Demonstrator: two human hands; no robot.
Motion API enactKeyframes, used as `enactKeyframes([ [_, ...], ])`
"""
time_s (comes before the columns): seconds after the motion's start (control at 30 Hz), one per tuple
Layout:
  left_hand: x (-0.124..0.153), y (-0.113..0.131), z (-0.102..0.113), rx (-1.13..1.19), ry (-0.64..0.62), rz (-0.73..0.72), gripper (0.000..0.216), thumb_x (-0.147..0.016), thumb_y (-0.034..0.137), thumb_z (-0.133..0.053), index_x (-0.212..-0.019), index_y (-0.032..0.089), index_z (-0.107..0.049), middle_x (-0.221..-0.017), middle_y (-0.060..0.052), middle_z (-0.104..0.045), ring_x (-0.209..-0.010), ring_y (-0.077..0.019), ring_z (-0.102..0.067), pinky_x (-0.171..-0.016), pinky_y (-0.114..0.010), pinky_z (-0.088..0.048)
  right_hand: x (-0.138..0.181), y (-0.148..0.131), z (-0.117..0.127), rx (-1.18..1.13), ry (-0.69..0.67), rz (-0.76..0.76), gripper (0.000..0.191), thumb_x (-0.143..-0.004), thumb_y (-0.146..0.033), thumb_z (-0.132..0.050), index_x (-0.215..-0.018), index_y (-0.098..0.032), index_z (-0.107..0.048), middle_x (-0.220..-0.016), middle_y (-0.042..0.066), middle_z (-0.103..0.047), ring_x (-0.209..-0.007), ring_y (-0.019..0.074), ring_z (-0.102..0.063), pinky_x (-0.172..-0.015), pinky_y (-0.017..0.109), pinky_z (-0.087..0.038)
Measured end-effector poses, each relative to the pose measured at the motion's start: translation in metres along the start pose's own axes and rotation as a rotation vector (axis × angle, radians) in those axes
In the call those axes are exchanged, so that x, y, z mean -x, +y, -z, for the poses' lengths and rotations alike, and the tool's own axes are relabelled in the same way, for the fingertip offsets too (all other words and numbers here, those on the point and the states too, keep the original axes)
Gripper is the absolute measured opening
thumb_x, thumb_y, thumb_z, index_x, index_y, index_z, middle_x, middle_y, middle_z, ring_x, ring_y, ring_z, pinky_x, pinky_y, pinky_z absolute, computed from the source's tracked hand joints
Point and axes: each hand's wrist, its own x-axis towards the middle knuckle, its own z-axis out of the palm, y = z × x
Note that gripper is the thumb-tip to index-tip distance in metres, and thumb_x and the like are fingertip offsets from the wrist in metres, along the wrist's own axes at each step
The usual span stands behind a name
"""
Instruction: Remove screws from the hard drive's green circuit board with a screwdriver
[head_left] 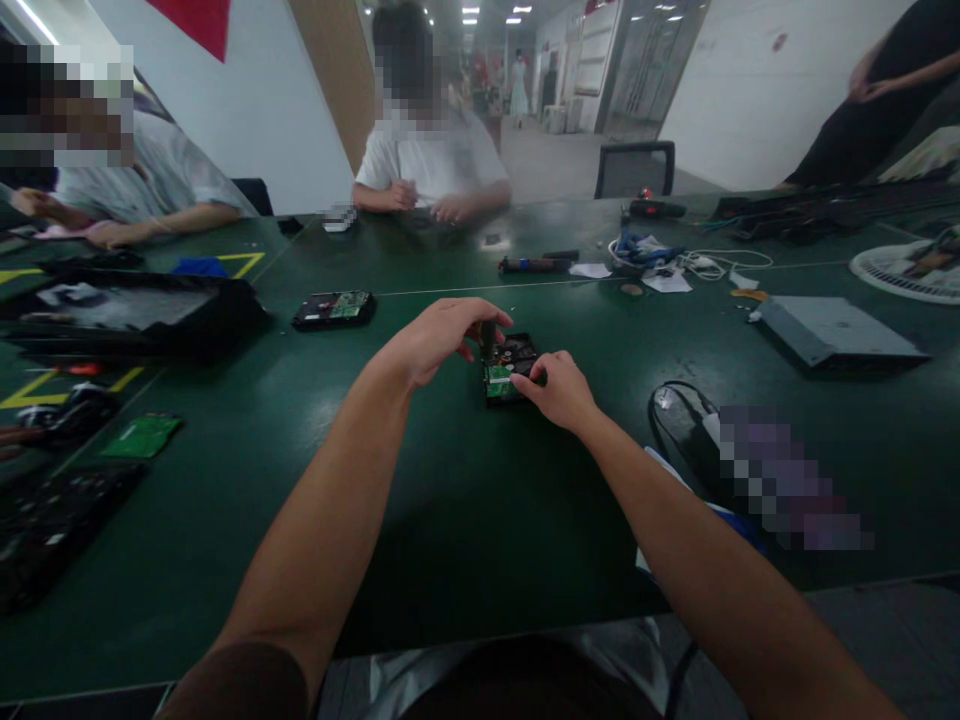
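A hard drive (504, 382), black with a green circuit board, lies on the table in front of me. My left hand (444, 338) arches over its far left corner. Its fingers close around a short, dark, upright tool that looks like a screwdriver (489, 338), whose tip I cannot make out. My right hand (561, 390) grips the right edge of the drive, thumb over the board side and fingers curled at the edge.
Another hard drive (334, 309) lies to the left, near a black tray (225, 300) and a green circuit board (142, 436). To the right are a grey metal box (836, 330), a looped cable (660, 400) and tangled wires (645, 250). A person (435, 170) sits opposite.
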Motion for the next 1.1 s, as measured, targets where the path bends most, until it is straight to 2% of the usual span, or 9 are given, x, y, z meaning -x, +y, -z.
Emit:
enactKeyframes([
  [0.1,0.001,0.001,-0.004,0.163,-0.054,0.057,0.022,-0.087,0.034,-0.061,-0.091,0.019,-0.076,-0.093,-0.01,-0.078,-0.086,-0.0224,-0.07,-0.061,-0.03,-0.049,0.0,0.001,-0.001,-0.005,0.002,0.008,0.035,-0.093,-0.056,-0.07,-0.09,-0.021,-0.064,-0.114,0.01,-0.058,-0.092,0.0231,-0.061,-0.077,0.037,-0.048],
  [0.2,-0.002,-0.005,-0.008,0.277,-0.031,0.052,0.02,-0.086,0.033,-0.061,-0.087,0.016,-0.073,-0.088,-0.012,-0.078,-0.082,-0.0224,-0.071,-0.062,-0.031,-0.05,-0.001,0.002,-0.002,0.002,0.013,0.018,0.035,-0.093,-0.055,-0.071,-0.089,-0.021,-0.064,-0.112,0.01,-0.058,-0.092,0.0227,-0.061,-0.078,0.036,-0.048],
  [0.3,-0.01,-0.014,-0.01,0.193,0.018,-0.057,0.026,-0.086,0.036,-0.058,-0.08,0.017,-0.075,-0.086,-0.011,-0.077,-0.081,-0.0214,-0.069,-0.061,-0.03,-0.049,0.0,0.002,-0.002,0.002,0.021,0.023,0.034,-0.093,-0.054,-0.071,-0.089,-0.021,-0.064,-0.111,0.01,-0.059,-0.093,0.0228,-0.061,-0.078,0.036,-0.048],
  [0.4,-0.015,-0.02,-0.01,0.096,0.11,-0.138,0.028,-0.087,0.036,-0.058,-0.077,0.019,-0.078,-0.088,-0.008,-0.076,-0.085,-0.0205,-0.067,-0.068,-0.031,-0.051,0.0,0.001,-0.001,-0.006,0.011,0.017,0.034,-0.093,-0.054,-0.071,-0.088,-0.021,-0.063,-0.112,0.009,-0.058,-0.094,0.0228,-0.06,-0.078,0.036,-0.047],
  [0.57,-0.013,-0.019,-0.009,0.227,0.115,-0.155,0.022,-0.085,0.032,-0.064,-0.092,0.016,-0.078,-0.085,-0.008,-0.076,-0.082,-0.0204,-0.069,-0.076,-0.034,-0.055,0.0,0.0,-0.001,-0.004,0.009,0.005,0.035,-0.093,-0.055,-0.071,-0.088,-0.021,-0.064,-0.111,0.009,-0.058,-0.092,0.0224,-0.06,-0.077,0.036,-0.048],
  [0.73,-0.017,-0.022,-0.016,0.439,0.107,-0.121,0.018,-0.085,0.027,-0.056,-0.094,0.017,-0.068,-0.076,-0.005,-0.07,-0.07,-0.0184,-0.067,-0.068,-0.033,-0.056,-0.001,0.001,-0.002,0.001,0.024,0.011,0.034,-0.092,-0.054,-0.072,-0.087,-0.022,-0.063,-0.11,0.009,-0.058,-0.092,0.0228,-0.061,-0.077,0.037,-0.048],
  [0.83,-0.023,-0.026,-0.028,0.545,0.188,-0.149,0.019,-0.087,0.027,-0.049,-0.085,0.019,-0.066,-0.066,-0.001,-0.058,-0.059,-0.0139,-0.057,-0.058,-0.028,-0.049,-0.002,0.002,-0.003,-0.002,0.032,0.016,0.035,-0.092,-0.055,-0.073,-0.087,-0.022,-0.063,-0.108,0.009,-0.058,-0.091,0.0228,-0.061,-0.078,0.037,-0.048],
  [0.93,-0.025,-0.029,-0.041,0.564,0.237,-0.184,0.022,-0.092,0.036,-0.054,-0.08,0.021,-0.062,-0.061,0.002,-0.048,-0.053,-0.0106,-0.046,-0.05,-0.025,-0.04,-0.002,0.004,-0.005,-0.002,0.042,0.031,0.033,-0.092,-0.053,-0.073,-0.086,-0.022,-0.063,-0.105,0.008,-0.058,-0.091,0.0229,-0.061,-0.079,0.037,-0.048],
  [1.1,-0.027,-0.038,-0.054,0.566,0.325,-0.311,0.031,-0.09,0.047,-0.068,-0.079,0.024,-0.051,-0.066,0.005,-0.046,-0.046,-0.0068,-0.038,-0.043,-0.024,-0.026,-0.002,0.005,-0.006,0.001,0.049,0.043,0.033,-0.092,-0.052,-0.073,-0.085,-0.023,-0.061,-0.103,0.007,-0.058,-0.092,0.0229,-0.06,-0.08,0.037,-0.048],
])
